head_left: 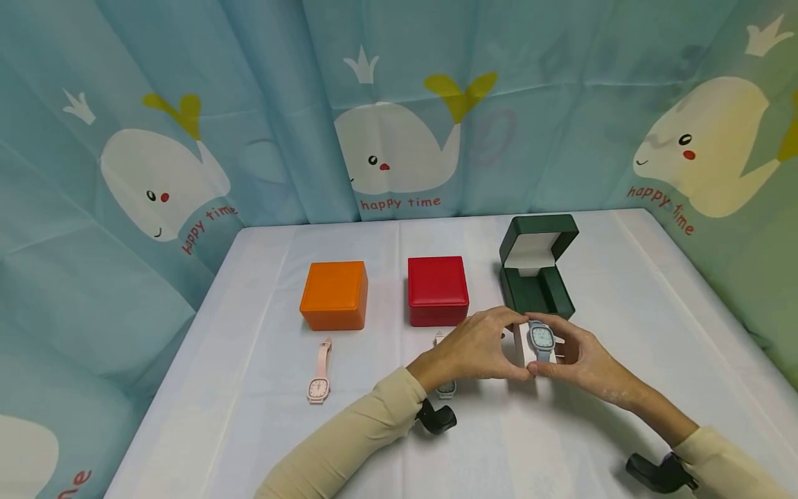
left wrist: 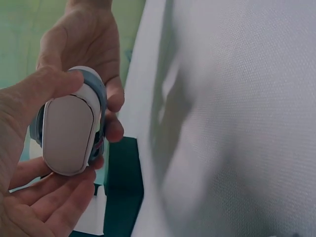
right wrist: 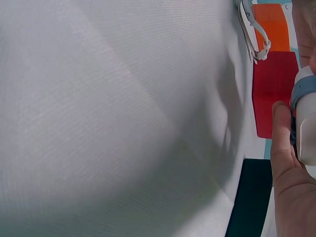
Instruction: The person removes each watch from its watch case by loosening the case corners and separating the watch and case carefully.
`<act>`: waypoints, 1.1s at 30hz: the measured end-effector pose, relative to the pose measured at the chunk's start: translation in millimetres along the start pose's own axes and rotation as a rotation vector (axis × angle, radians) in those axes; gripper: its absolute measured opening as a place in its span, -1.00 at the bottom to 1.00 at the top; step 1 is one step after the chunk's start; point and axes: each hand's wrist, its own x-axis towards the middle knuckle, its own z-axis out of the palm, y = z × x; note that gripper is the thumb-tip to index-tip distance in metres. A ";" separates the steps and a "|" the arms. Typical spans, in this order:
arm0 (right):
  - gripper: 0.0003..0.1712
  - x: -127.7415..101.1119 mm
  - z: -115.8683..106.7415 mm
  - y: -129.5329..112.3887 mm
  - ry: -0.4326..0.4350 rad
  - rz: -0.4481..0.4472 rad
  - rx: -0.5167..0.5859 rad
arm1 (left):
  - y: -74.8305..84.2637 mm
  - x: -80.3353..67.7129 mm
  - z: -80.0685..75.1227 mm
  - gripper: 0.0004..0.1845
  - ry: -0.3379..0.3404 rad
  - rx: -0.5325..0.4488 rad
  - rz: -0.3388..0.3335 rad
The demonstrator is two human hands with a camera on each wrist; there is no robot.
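Note:
Over the table, just in front of the open green box (head_left: 537, 225), a watch with a blue-grey strap (head_left: 542, 338) is wrapped round a white cushion (left wrist: 68, 136). My left hand (head_left: 476, 350) grips the cushion from its left end, thumb on one side and fingers on the other. From the opposite side, my right hand (head_left: 582, 353) holds the watch and cushion between thumb and fingers. The watch face points up toward the head camera. Below my left wrist lies a pale watch (head_left: 447, 389), partly hidden by the hand and arm.
A closed red box (head_left: 438, 291) and a closed orange box (head_left: 334, 296) stand left of the green one. In front of the orange box lies a pink watch (head_left: 319, 384). A whale-print curtain (head_left: 262, 118) surrounds the white table (head_left: 249, 360).

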 end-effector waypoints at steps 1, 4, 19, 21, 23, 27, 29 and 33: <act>-0.15 -0.4 0.0 0.1 0.000 0.000 0.005 | -0.2 -0.2 0.2 -0.23 -0.002 -0.001 0.001; -0.15 -1.2 0.3 -0.4 -0.001 0.003 0.016 | -0.3 -0.8 0.2 -0.23 -0.011 -0.001 0.005; -0.17 -2.1 3.7 -0.3 0.021 0.054 -0.030 | -2.8 -2.8 -0.9 -0.26 -0.043 -0.039 -0.010; -0.16 -2.2 3.9 -0.6 0.020 0.058 -0.023 | -3.5 -2.6 -1.4 -0.26 -0.048 -0.050 -0.023; -0.15 -2.6 3.9 -0.7 0.017 0.059 -0.021 | -4.2 -2.6 -1.8 -0.26 -0.050 -0.062 -0.040; -0.13 -3.5 3.8 -0.4 0.014 0.054 -0.017 | -5.7 -2.8 -2.1 -0.24 -0.052 -0.092 -0.061; -0.13 -3.9 3.6 -0.2 0.016 0.053 -0.012 | -6.6 -3.1 -2.4 -0.24 -0.057 -0.128 -0.076; -0.12 -5.0 3.3 0.2 0.015 0.048 0.002 | -8.4 -3.5 -2.8 -0.24 -0.068 -0.209 -0.108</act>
